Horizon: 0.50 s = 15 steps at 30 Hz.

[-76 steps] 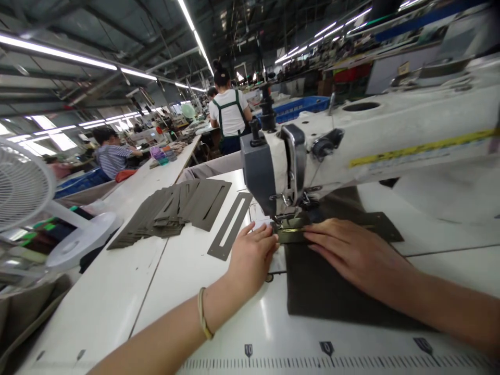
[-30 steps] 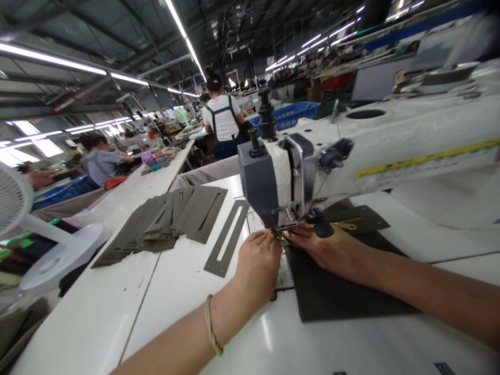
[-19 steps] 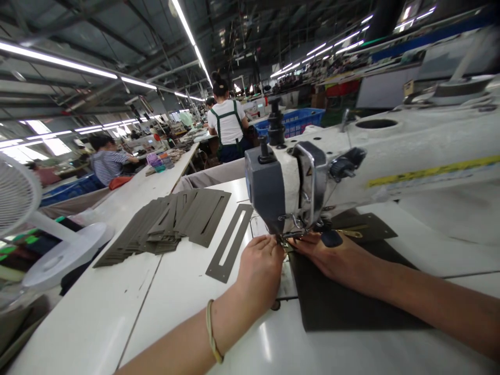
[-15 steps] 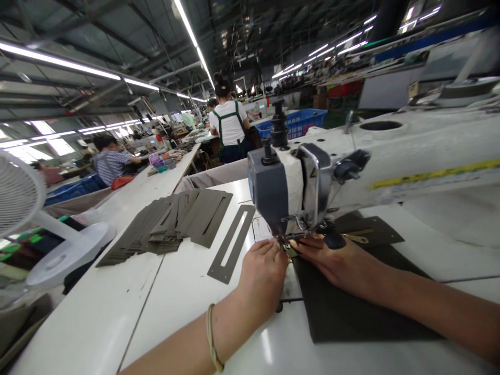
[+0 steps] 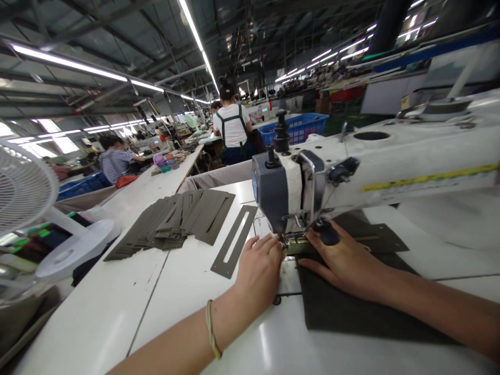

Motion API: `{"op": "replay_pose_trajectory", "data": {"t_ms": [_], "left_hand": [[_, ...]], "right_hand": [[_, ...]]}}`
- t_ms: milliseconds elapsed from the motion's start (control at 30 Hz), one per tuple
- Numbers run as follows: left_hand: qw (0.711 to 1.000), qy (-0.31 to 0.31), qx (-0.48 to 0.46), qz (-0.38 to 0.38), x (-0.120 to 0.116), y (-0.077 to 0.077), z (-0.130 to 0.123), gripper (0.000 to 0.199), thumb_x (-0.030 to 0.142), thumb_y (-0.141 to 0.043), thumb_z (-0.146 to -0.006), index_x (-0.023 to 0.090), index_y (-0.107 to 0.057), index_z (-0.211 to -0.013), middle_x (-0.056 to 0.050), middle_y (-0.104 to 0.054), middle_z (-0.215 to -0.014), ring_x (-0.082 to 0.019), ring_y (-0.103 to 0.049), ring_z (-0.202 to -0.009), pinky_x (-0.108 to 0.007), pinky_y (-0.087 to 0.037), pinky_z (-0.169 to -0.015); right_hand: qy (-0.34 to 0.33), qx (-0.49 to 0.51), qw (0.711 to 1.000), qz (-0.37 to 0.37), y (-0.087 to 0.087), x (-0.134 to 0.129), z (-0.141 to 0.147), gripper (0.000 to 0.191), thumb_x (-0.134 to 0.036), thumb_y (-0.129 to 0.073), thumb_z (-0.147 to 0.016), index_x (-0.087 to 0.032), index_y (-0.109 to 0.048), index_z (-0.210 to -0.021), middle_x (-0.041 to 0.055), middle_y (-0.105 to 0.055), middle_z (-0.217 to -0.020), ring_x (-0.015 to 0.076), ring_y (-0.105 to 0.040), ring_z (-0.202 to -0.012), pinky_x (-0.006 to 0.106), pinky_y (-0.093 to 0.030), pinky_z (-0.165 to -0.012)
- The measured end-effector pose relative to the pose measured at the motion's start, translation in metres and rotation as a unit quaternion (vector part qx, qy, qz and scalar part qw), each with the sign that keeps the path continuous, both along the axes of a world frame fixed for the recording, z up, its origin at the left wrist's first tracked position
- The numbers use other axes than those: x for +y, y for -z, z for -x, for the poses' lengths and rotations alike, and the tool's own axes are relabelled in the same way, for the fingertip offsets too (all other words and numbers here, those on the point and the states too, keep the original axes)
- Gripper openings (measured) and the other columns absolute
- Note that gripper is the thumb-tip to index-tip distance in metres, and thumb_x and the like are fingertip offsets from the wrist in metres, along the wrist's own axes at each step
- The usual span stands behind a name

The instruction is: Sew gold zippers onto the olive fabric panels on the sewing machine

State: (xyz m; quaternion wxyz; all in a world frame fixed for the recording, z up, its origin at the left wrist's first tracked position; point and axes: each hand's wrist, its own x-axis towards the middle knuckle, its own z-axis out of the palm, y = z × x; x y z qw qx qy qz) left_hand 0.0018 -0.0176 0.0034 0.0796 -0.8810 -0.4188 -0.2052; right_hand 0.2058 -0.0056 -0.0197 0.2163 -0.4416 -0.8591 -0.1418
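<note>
A sewing machine (image 5: 289,192) stands over a dark grey-green fabric panel (image 5: 332,312). Beneath its presser foot runs a strip with a gold-coloured zipper (image 5: 297,244), laid along a slotted grey-green piece (image 5: 385,238). My left hand (image 5: 260,268) is beside the needle on the left, fingers bent and pressed together; what its tips hold is hidden. My right hand (image 5: 347,263) lies on the panel, thumb stretched apart, its fingers reaching along the strip and partly behind the machine head. To the left, a single slotted frame piece (image 5: 245,229) lies flat on the white table (image 5: 187,312).
A fanned pile of similar slotted pieces (image 5: 175,219) lies at the left. Beyond it stands a white fan (image 5: 78,245) with thread cones nearby. A blue crate (image 5: 300,127) and a co-worker in a white shirt (image 5: 233,127) are farther back; another person (image 5: 115,161) sits at left.
My right hand has spread its thumb away from the fingers. My left fingers look less curled. The strip has shifted slightly under the machine, and the view has moved a little.
</note>
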Motion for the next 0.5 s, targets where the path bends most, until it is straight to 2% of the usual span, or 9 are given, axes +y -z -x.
{"op": "replay_pose_trajectory", "data": {"t_ms": [67, 133, 233, 300, 367, 400, 433, 500], "left_hand": [[0.997, -0.060, 0.031, 0.026, -0.014, -0.003, -0.002, 0.037, 0.030, -0.048, -0.089, 0.006, -0.053, -0.117, -0.021, -0.053, -0.125, -0.032, -0.046, -0.121, -0.052, -0.039, -0.098], [0.994, -0.081, 0.038, 0.066, -0.031, -0.006, -0.007, 0.052, 0.043, -0.048, -0.088, 0.006, -0.047, -0.126, -0.023, -0.042, -0.134, -0.038, -0.034, -0.128, -0.059, -0.033, -0.100], [0.992, -0.058, 0.004, 0.116, -0.058, -0.010, -0.014, 0.054, 0.047, -0.048, -0.087, 0.011, -0.047, -0.127, -0.021, -0.038, -0.138, -0.038, -0.029, -0.130, -0.061, -0.028, -0.102], [0.989, -0.043, -0.051, 0.135, -0.075, -0.010, -0.018, 0.047, 0.046, -0.054, -0.084, 0.015, -0.054, -0.120, -0.017, -0.043, -0.136, -0.037, -0.034, -0.128, -0.060, -0.027, -0.102], [0.975, -0.054, -0.133, 0.167, -0.093, -0.009, -0.020, 0.029, 0.039, -0.063, -0.079, 0.019, -0.064, -0.100, -0.011, -0.059, -0.120, -0.032, -0.049, -0.116, -0.054, -0.035, -0.100], [0.961, -0.070, -0.180, 0.197, -0.103, -0.009, -0.020, 0.019, 0.034, -0.066, -0.077, 0.019, -0.066, -0.088, -0.007, -0.066, -0.106, -0.028, -0.058, -0.103, -0.047, -0.043, -0.093], [0.942, -0.089, -0.229, 0.230, -0.112, -0.010, -0.019, 0.012, 0.030, -0.066, -0.077, 0.019, -0.066, -0.079, -0.004, -0.069, -0.089, -0.023, -0.062, -0.087, -0.039, -0.049, -0.083], [0.894, -0.132, -0.329, 0.273, -0.126, -0.014, -0.010, 0.009, 0.024, -0.063, -0.078, 0.017, -0.064, -0.072, 0.001, -0.063, -0.065, -0.015, -0.058, -0.063, -0.025, -0.049, -0.062]], "right_hand": [[0.024, 0.010, 1.000, -0.005, 0.007, -0.015, -0.007, 0.057, -0.052, -0.038, -0.087, -0.007, -0.052, -0.119, 0.0209, -0.059, -0.117, 0.0300, -0.051, -0.114, 0.051, -0.037, -0.095], [0.037, 0.015, 0.999, -0.023, 0.013, -0.040, -0.012, 0.064, -0.054, -0.036, -0.087, -0.006, -0.043, -0.128, 0.0213, -0.051, -0.127, 0.0289, -0.044, -0.122, 0.050, -0.036, -0.098], [0.037, -0.001, 0.998, -0.057, 0.015, -0.085, -0.012, 0.070, -0.054, -0.038, -0.086, -0.005, -0.032, -0.136, 0.0213, -0.045, -0.133, 0.0287, -0.042, -0.123, 0.049, -0.037, -0.097], [0.030, -0.009, 0.996, -0.083, 0.012, -0.111, -0.007, 0.074, -0.052, -0.038, -0.086, -0.003, -0.025, -0.140, 0.0219, -0.046, -0.133, 0.0300, -0.046, -0.120, 0.049, -0.040, -0.093], [0.010, -0.006, 0.995, -0.100, 0.011, -0.130, 0.001, 0.077, -0.050, -0.040, -0.085, -0.003, -0.020, -0.142, 0.0221, -0.047, -0.131, 0.0316, -0.050, -0.116, 0.050, -0.041, -0.091], [-0.005, 0.004, 0.994, -0.106, 0.012, -0.137, 0.006, 0.078, -0.049, -0.041, -0.084, -0.003, -0.019, -0.142, 0.0219, -0.048, -0.131, 0.0323, -0.051, -0.114, 0.051, -0.040, -0.091], [-0.020, 0.024, 0.994, -0.107, 0.013, -0.143, 0.010, 0.078, -0.047, -0.042, -0.083, -0.003, -0.019, -0.142, 0.0217, -0.046, -0.132, 0.0333, -0.051, -0.113, 0.052, -0.038, -0.093], [-0.052, 0.091, 0.990, -0.092, 0.022, -0.148, 0.017, 0.077, -0.043, -0.045, -0.081, -0.008, -0.018, -0.144, 0.0197, -0.040, -0.137, 0.0364, -0.047, -0.117, 0.056, -0.033, -0.097]]}}
